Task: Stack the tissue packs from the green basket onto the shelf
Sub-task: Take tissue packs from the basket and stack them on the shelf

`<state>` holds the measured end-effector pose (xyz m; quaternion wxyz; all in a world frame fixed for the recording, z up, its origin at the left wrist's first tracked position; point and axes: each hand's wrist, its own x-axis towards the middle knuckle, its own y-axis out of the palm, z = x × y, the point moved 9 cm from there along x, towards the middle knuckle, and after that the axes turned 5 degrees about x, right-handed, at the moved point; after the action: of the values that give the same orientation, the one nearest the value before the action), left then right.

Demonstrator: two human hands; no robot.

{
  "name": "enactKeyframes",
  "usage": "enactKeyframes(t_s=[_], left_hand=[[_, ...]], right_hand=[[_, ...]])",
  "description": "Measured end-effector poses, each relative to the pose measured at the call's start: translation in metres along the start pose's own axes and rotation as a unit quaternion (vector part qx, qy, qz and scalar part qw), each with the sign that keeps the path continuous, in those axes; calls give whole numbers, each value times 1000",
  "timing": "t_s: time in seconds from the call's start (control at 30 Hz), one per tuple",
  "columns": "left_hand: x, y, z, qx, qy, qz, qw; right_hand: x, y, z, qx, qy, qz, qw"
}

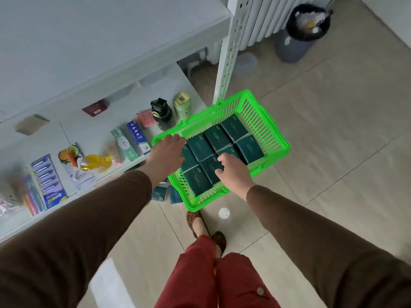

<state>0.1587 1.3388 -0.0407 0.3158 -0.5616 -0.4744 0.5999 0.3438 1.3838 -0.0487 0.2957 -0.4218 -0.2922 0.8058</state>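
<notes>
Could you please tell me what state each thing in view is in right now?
green basket: on the floor, holding tissue packs
tissue packs: lying flat in rows
left hand: open, over the basket's near corner
right hand: fingers on a pack
bin: lined, holding rubbish

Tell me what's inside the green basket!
The green plastic basket holds dark green tissue packs, laid flat in rows. Both hands, left and right, cover some, so anything beneath them or under the packs is hidden.
</notes>
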Motion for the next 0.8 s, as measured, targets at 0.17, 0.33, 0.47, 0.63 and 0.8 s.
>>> enactKeyframes(t_s=[0.17,0.33,0.47,0.63,0.8], left_hand=[[63,78,12,44,-8,77,996],[107,142,28,56,-37,109,992],[130,186,29,113,-7,123,986],[137,209,24,113,10,99,989],[146,219,24,171,38,106,979]], right_hand=[[49,84,-20,4,47,73,996],[83,156,-49,-3,118,138,983],[102,188,-65,-5,154,141,978],[109,212,-68,7,183,145,972],[117,223,-80,-17,206,153,966]])
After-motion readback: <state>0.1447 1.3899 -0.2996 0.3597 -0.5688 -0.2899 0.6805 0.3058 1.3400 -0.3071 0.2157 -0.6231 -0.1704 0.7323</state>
